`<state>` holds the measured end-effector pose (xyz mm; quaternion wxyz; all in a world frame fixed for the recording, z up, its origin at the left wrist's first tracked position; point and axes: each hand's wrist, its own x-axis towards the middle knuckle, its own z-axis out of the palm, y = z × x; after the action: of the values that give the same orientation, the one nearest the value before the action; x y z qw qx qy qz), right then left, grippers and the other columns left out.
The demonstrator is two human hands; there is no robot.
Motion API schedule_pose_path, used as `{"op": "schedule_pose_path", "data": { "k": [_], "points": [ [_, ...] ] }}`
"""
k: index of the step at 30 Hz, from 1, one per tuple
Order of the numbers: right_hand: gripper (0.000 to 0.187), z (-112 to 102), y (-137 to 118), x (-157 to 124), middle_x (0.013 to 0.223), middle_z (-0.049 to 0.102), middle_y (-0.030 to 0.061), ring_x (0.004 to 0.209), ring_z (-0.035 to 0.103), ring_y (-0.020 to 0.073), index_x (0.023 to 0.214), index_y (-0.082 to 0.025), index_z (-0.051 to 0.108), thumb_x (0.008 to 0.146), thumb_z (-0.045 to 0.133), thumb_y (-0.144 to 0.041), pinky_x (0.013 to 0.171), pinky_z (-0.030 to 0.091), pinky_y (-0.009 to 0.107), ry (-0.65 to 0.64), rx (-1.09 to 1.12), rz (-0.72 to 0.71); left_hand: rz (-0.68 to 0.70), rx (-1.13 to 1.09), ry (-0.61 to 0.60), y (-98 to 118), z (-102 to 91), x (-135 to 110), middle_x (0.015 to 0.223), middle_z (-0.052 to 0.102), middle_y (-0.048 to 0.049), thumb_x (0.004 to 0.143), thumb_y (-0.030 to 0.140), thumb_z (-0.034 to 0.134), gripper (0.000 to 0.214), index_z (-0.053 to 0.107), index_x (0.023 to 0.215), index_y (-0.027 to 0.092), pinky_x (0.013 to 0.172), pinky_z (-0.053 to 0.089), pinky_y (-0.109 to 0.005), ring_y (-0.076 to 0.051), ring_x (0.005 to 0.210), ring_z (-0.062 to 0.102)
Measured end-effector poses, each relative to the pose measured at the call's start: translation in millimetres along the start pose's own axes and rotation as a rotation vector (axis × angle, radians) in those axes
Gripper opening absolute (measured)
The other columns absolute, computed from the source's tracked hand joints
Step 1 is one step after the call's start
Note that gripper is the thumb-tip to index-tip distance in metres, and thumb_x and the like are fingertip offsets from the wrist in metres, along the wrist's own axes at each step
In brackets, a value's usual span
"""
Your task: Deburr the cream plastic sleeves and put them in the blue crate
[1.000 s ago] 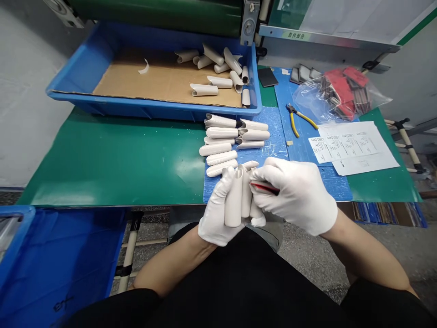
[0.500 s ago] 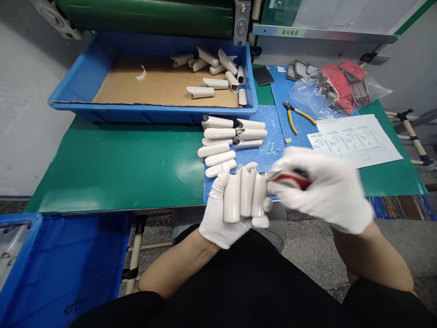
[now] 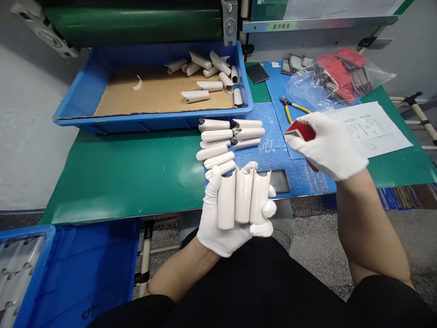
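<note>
My left hand (image 3: 221, 223), in a white glove, is closed round three white curved plastic shells (image 3: 243, 197) held side by side and upright near the table's front edge. My right hand (image 3: 327, 143), also gloved, is closed on a small red piece (image 3: 300, 130) above the blue mat (image 3: 273, 150), to the right of the shells. A row of several more white shells (image 3: 221, 141) lies on the mat just beyond my left hand. A small dark flat piece (image 3: 280, 181) lies on the mat right of the held shells.
A blue tray (image 3: 68, 109) lined with cardboard holds several white shells at its right end. Yellow-handled pliers (image 3: 292, 105), a clear bag of red and dark pieces (image 3: 336, 77) and printed sheets (image 3: 372, 127) lie at the right. Another blue bin (image 3: 78, 273) stands low at the left.
My right hand has drawn away from the shells, moving right and farther onto the table with the red piece. My left hand keeps its hold on the three shells.
</note>
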<state>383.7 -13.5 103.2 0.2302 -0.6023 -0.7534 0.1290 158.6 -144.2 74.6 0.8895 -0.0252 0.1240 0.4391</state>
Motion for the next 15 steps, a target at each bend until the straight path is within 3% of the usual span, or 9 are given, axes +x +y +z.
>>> {"op": "schedule_pose_path", "data": {
  "k": [3, 7, 9, 11, 15],
  "points": [
    [0.026, 28, 47, 36, 0.083, 0.066, 0.0076, 0.078, 0.058, 0.0215, 0.095, -0.017, 0.069, 0.089, 0.077, -0.041, 0.081, 0.049, 0.041, -0.104, -0.175, 0.225, -0.001, -0.023, 0.007, 1, 1.5, -1, 0.111, 0.068, -0.0153, 0.096, 0.085, 0.052, 0.070, 0.069, 0.127, 0.024, 0.055, 0.049, -0.025, -0.021, 0.081, 0.064],
    [0.081, 54, 84, 57, 0.127, 0.065, 0.0272, 0.115, 0.065, 0.0415, 0.133, -0.007, 0.061, 0.080, 0.085, -0.064, 0.096, 0.049, 0.053, -0.001, -0.344, 0.377, 0.011, -0.006, 0.022, 2, 1.6, -1, 0.112, 0.067, -0.0139, 0.094, 0.083, 0.058, 0.069, 0.068, 0.129, 0.025, 0.058, 0.051, -0.026, -0.021, 0.083, 0.064],
    [0.096, 59, 90, 56, 0.140, 0.058, 0.0343, 0.132, 0.057, 0.0486, 0.143, -0.004, 0.054, 0.083, 0.078, -0.074, 0.101, 0.044, 0.059, 0.048, -0.352, 0.382, 0.034, 0.037, 0.017, 3, -1.3, 0, 0.112, 0.067, -0.0120, 0.089, 0.080, 0.069, 0.067, 0.065, 0.131, 0.027, 0.060, 0.052, -0.027, -0.021, 0.083, 0.064],
    [0.102, 62, 93, 53, 0.149, 0.051, 0.0383, 0.144, 0.047, 0.0493, 0.151, -0.002, 0.047, 0.087, 0.070, -0.078, 0.103, 0.041, 0.060, 0.099, -0.308, 0.347, 0.061, 0.095, -0.023, 4, -7.1, 1, 0.113, 0.065, -0.0105, 0.082, 0.073, 0.081, 0.071, 0.063, 0.133, 0.028, 0.061, 0.052, -0.027, -0.020, 0.083, 0.063],
    [0.116, 62, 97, 46, 0.165, 0.033, 0.0416, 0.157, 0.027, 0.0488, 0.159, 0.000, 0.039, 0.081, 0.078, -0.077, 0.109, 0.039, 0.061, 0.151, -0.158, 0.283, 0.116, 0.356, -0.154, 9, -27.6, 6, 0.116, 0.063, -0.0116, 0.079, 0.060, 0.085, 0.072, 0.063, 0.136, 0.022, 0.067, 0.055, -0.032, -0.020, 0.086, 0.062]
  ]
}}
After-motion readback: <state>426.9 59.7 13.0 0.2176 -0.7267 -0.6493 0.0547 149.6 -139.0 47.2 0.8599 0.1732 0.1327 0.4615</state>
